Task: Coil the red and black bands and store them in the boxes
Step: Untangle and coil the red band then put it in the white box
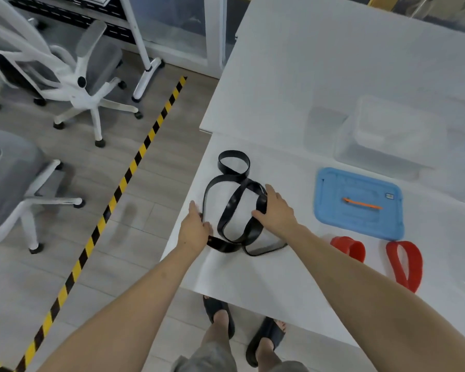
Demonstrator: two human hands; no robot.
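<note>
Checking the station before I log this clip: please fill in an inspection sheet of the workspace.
Surface: white table.
Job's things: black band in loose loops; red band looped near the front edge; clear box behind the blue lid, which lies flat.
Clutter: nothing seen.
Grippers: left hand and right hand each grip the black band.
Cables: nothing seen.
Surroundings: office chairs, striped floor tape.
</note>
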